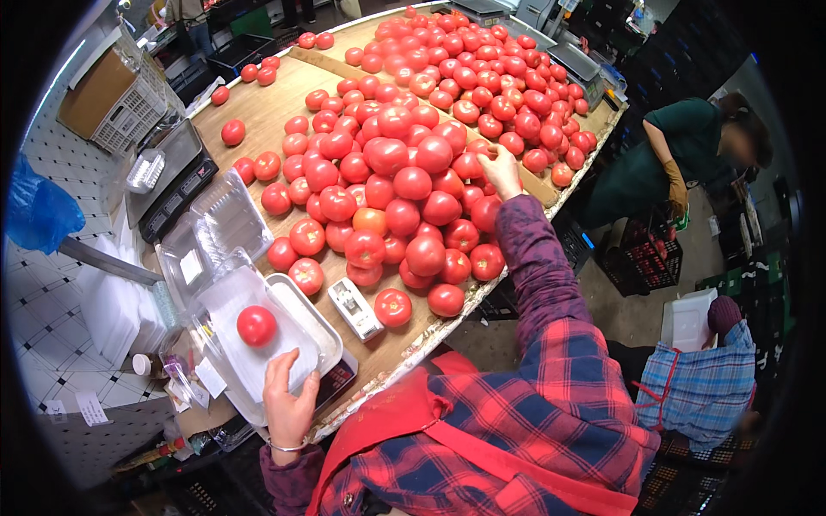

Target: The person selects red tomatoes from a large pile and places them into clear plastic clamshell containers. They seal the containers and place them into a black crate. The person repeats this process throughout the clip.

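Note:
My left hand (290, 400) is at the near edge of a clear plastic clamshell container (248, 393), thumb and fingers apart. One red tomato (257, 326) lies in that container on a white liner (300, 345). Under the container is a white tray (332, 335), seemingly on a scale partly hidden beneath it. Farther off, my right hand (502, 171) reaches to the right side of a large heap of tomatoes (387, 155). Its fingertips are at a tomato (478, 147); whether they grip it is unclear. A white label-gun-like device (355, 309) lies between tray and heap.
A wooden divider (539, 187) separates a second tomato heap (490, 84). Empty clamshells (229, 209) and a scale (177, 187) are left. A blue plastic bag (42, 206) hangs there. Two people (684, 148) work at right near a black crate (642, 255).

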The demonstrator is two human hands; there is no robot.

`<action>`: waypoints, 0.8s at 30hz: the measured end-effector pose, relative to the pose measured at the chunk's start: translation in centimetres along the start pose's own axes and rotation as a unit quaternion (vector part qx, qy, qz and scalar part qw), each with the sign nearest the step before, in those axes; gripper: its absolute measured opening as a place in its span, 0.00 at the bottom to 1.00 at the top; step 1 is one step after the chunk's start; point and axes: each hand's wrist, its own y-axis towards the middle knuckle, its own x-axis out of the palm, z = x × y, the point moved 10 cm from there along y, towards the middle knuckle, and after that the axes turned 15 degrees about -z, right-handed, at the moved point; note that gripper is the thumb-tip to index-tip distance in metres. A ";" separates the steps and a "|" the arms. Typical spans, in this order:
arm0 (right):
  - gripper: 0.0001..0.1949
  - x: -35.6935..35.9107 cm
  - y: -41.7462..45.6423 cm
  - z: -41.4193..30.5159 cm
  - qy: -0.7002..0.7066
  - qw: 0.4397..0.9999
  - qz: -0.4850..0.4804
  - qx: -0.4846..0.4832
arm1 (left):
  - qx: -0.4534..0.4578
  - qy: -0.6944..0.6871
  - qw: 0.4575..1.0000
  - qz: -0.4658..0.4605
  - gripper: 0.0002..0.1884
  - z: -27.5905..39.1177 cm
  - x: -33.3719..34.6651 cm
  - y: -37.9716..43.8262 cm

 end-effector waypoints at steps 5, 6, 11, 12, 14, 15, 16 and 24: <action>0.39 3.7 3.6 4.5 -0.061 0.974 -0.219 0.005 | 0.009 -0.052 0.996 -0.068 0.19 3.6 4.2 3.3; 0.40 4.3 3.4 2.9 -0.105 0.969 -0.219 -0.037 | 0.006 -0.046 0.996 -0.079 0.20 3.8 5.0 3.8; 0.41 5.5 3.2 1.2 -0.194 0.949 -0.232 -0.084 | 0.016 -0.040 0.990 -0.138 0.20 5.9 8.4 6.5; 0.40 5.3 3.4 0.5 -0.195 0.949 -0.220 -0.118 | 0.032 -0.034 0.989 -0.138 0.20 6.4 8.7 7.0; 0.39 4.2 3.3 1.6 -0.092 0.962 -0.237 -0.097 | 0.035 -0.051 0.988 -0.139 0.19 7.2 9.2 7.5; 0.37 3.6 3.7 2.9 -0.015 0.965 -0.240 -0.101 | 0.035 -0.062 0.988 -0.134 0.19 7.4 9.1 7.5; 0.36 2.7 2.5 1.2 0.093 0.958 -0.249 -0.108 | 0.029 -0.073 0.989 -0.122 0.19 7.0 8.8 7.3; 0.36 10.7 -12.1 -8.4 0.579 0.632 -0.515 0.015 | 0.070 -0.119 0.988 -0.062 0.16 6.3 7.5 6.9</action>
